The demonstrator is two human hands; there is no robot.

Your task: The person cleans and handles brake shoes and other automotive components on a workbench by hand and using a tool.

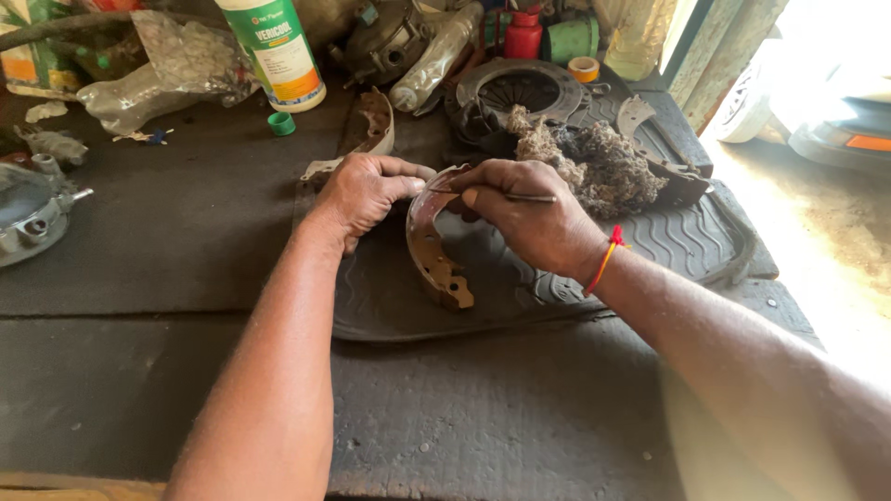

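Clutter rings the work on every far side: a white glue bottle with a green and orange label (277,51) stands at the back, its green cap (281,123) lying loose on the dark table (167,241) in front of it, and a crumpled plastic bag (167,65) slumps to its left. Behind the hands sits a round clutch plate (515,93), and a wad of grey cotton waste (594,162) lies just beyond the right hand, partly screening the metal parts under it. A second brake shoe (376,130) lies near the left hand's knuckles. The rusty brake shoe (432,250) stands tilted on its edge on a ribbed rubber mat (668,246), between the two hands. The left hand (367,195) has its fingers curled closed around the shoe's upper end. The right hand (529,218), a red thread (608,255) at its wrist, pinches a thin metal rod (520,197) between thumb and forefinger, laid across the shoe's top. The rod's tip is hidden by the fingers. A grey metal housing (32,218) is cut off at the left edge, and glare washes out the ground at the right.
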